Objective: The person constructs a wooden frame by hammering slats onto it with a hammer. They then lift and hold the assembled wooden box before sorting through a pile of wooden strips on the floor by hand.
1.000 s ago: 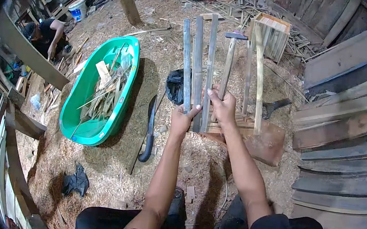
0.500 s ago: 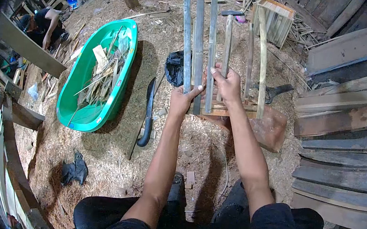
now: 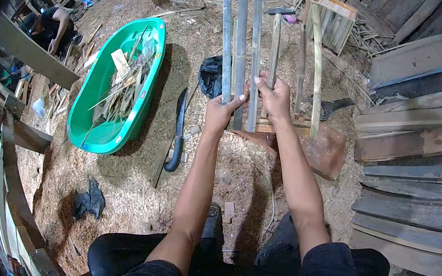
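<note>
My left hand (image 3: 220,115) is closed around the lower ends of a narrow wooden slat (image 3: 225,45) and the darker slat (image 3: 240,46) beside it, its thumb pressed across them. To the right, my right hand (image 3: 274,97) closes on another slat (image 3: 256,43), thumb on its face. A hammer (image 3: 275,45) points away from me, its handle reaching behind my right fingers; whether I grip it is unclear. Beneath the hands lies a reddish-brown wooden block (image 3: 325,151). Two more sticks, including a pale one (image 3: 316,67), stand right of the hammer.
A green plastic tub (image 3: 154,74) holding wood scraps stands to the left. Between it and my left arm lies a machete (image 3: 180,127). Stacked boards (image 3: 415,173) line the right side, a slatted crate (image 3: 331,24) stands behind, and another person (image 3: 58,27) crouches far left.
Both hands and the slats stay nearly still, with the slats tilting slightly. The view has shifted a little.
</note>
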Demonstrator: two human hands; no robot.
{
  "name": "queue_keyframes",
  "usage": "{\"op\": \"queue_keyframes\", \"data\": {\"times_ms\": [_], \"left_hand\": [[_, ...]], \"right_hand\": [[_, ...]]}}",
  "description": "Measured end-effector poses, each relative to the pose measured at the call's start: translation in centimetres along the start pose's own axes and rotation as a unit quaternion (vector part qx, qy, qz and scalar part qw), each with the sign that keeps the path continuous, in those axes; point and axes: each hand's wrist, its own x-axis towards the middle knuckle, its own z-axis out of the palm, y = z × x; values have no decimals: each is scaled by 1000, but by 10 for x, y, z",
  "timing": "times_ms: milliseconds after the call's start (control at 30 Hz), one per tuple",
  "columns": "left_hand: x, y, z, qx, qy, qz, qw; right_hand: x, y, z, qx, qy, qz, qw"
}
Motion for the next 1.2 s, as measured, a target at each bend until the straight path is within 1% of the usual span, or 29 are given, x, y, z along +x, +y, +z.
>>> {"op": "queue_keyframes", "data": {"times_ms": [67,167,300,400,467,600,667,700,800,900,1000,1200], "left_hand": [[-2,2,0,1,2,-3,1000],[-1,1,1,6,3,-4,1000],[0,2,2,-13,1,-8,1000],[2,-1,1,-4,-9,-2,1000],[1,2,-2,30,-25,0,999],[1,4,-3,51,-41,-7,998],[0,2,-2,34,-47,19,998],[0,2,-1,24,-50,32,998],[0,1,-2,33,-46,22,998],[2,-2,-3,16,-51,23,998],[3,-2,-3,15,-57,34,998],[-2,4,0,6,-55,28,998]], "right_hand": [[0,2,1,2,8,2,1000],[5,11,-3,-15,3,-19,1000],[2,5,-1,-15,-2,-17,1000],[3,5,0,3,-2,-15,1000],[2,6,1,15,-1,-18,1000],[0,12,2,-1,16,-51,999],[4,20,-2,-17,9,-67,998],[1,14,2,7,13,-52,999],[-2,9,6,39,13,-33,999],[-3,8,8,28,17,-29,999],[-2,9,7,-4,9,-49,999],[-4,8,7,32,27,-19,999]]}}
